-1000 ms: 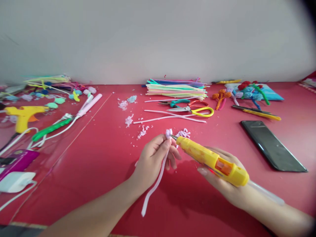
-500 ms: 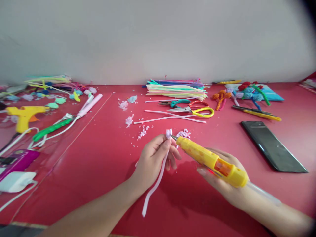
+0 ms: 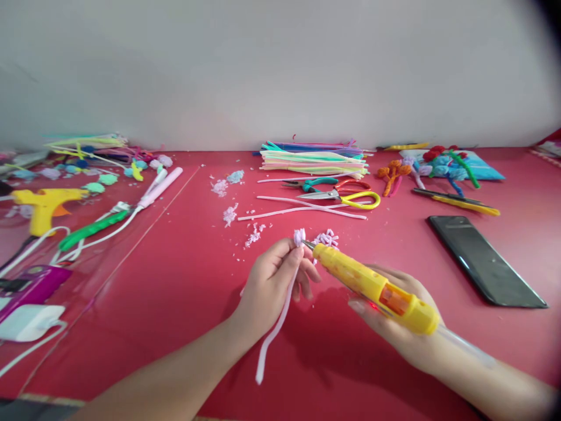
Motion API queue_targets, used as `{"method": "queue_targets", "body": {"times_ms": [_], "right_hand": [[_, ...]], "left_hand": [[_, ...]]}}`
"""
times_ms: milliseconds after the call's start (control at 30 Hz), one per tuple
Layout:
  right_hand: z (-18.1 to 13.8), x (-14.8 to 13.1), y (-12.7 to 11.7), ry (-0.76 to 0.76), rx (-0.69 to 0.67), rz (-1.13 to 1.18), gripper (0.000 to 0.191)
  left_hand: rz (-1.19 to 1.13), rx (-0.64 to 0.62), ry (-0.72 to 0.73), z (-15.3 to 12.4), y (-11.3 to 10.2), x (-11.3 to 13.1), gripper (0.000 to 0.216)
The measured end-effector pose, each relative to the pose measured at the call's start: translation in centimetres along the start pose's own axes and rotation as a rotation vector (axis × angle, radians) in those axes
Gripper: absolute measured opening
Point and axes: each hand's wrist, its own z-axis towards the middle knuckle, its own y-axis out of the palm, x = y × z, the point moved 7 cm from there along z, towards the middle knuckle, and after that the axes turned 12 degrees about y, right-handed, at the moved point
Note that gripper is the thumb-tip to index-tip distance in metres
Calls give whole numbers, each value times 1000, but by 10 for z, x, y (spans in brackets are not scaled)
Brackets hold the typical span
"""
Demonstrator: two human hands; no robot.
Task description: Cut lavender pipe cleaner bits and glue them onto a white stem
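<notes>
My left hand [image 3: 278, 269] pinches a pale lilac pipe cleaner [image 3: 280, 327] between thumb and forefinger. Its long tail hangs down toward me, and a small curled lilac head [image 3: 300, 237] sticks up above the fingertips. My right hand [image 3: 405, 318] is wrapped around a yellow hot glue gun [image 3: 377, 286], with a clear glue stick [image 3: 467, 346] poking from its back end. The metal nozzle of the gun meets the curled head or lies right beside it; I cannot tell which. Behind the nozzle lies a small cluster of lilac loops [image 3: 326, 238], partly covered.
Scissors [image 3: 339, 197], pliers [image 3: 309, 184] and loose lilac pipe cleaners [image 3: 280, 213] lie before a pipe cleaner bundle [image 3: 313, 159]. A phone [image 3: 486, 260] and a cutter [image 3: 458, 202] are at right. A second yellow glue gun [image 3: 44, 204], a pink straightener [image 3: 160, 187] and cords occupy the left.
The pipe cleaner's hanging tail has swung slightly to the right. Both hands and the glue gun hold nearly the same position.
</notes>
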Motion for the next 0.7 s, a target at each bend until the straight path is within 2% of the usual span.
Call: {"method": "queue_targets", "body": {"times_ms": [133, 233, 300, 400, 500, 600, 700], "right_hand": [[0, -3, -1, 15, -3, 4, 19], [2, -5, -4, 29, -5, 11, 18], [4, -4, -6, 42, 7, 22, 17], [8, -3, -5, 35, 6, 8, 13], [8, -9, 10, -45, -147, -61, 11], [3, -13, 32, -92, -343, -135, 22], [0, -14, 42, -133, -381, -221, 33]], "left_hand": [[312, 30, 131, 1, -13, 9, 27], [483, 108, 240, 5, -25, 19, 26], [440, 154, 258, 8, -30, 21, 23], [289, 148, 206, 15, -32, 20, 23], [269, 150, 192, 16, -35, 24, 20], [285, 176, 239, 13, -38, 32, 12], [266, 130, 224, 10, -32, 33, 11]]}}
